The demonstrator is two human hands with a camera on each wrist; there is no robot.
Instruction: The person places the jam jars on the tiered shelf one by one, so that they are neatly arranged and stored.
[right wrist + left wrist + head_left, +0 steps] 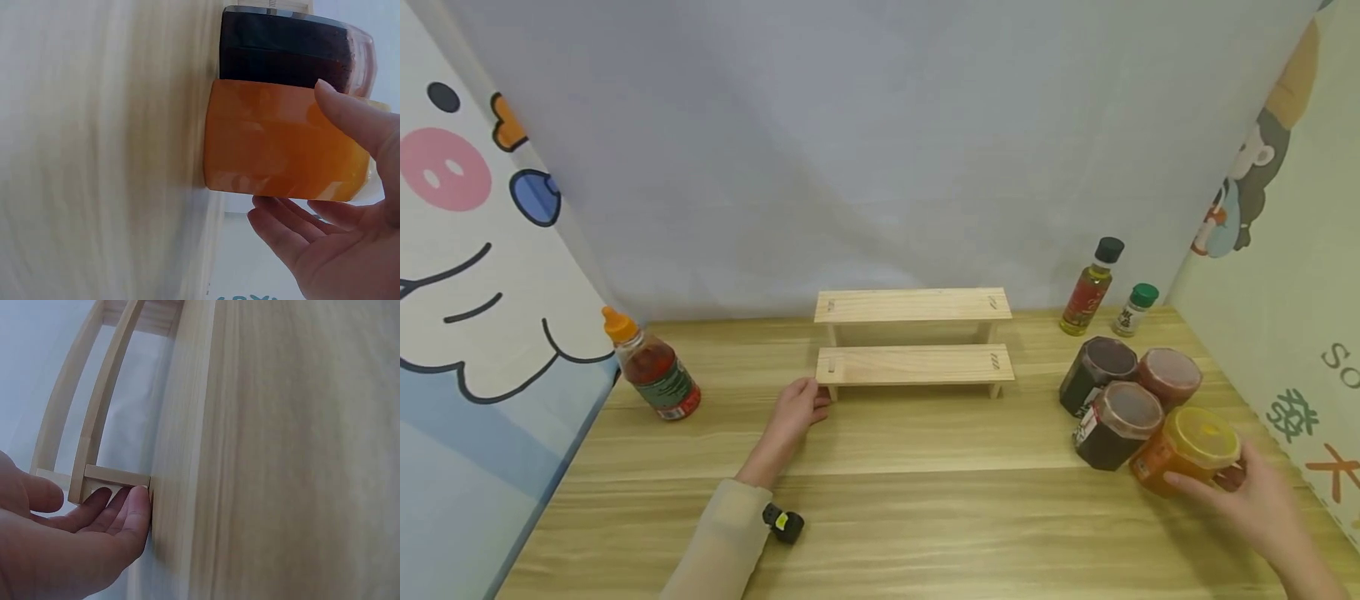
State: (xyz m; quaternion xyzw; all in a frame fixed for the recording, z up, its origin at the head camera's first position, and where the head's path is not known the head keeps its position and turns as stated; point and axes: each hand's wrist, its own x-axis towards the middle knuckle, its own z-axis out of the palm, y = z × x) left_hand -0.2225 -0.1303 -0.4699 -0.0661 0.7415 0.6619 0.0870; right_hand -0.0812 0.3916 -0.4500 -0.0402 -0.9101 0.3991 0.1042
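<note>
My left hand (pixel 793 408) is at the left end of a two-tier wooden rack (pixel 917 365). In the left wrist view, its fingertips touch the rack's end leg (pixel 115 476) while the thumb stays apart. My right hand (pixel 1262 500) holds an orange jar (pixel 1165 458) with a yellow lid, at the right. Its thumb lies across one side and its fingers are round the other, as the right wrist view shows. Against that jar stands a dark jar (pixel 284 50). Two more jars, another dark one (pixel 1090 375) and a reddish one (pixel 1168 377), stand just behind.
An oil bottle (pixel 1084 296) with a dark cap and a small green-capped shaker (pixel 1131 317) stand at the back right. At the left is a red sauce bottle (pixel 662 379) with an orange nozzle. Fabric walls border the wooden table (pixel 925 525) behind and at both sides.
</note>
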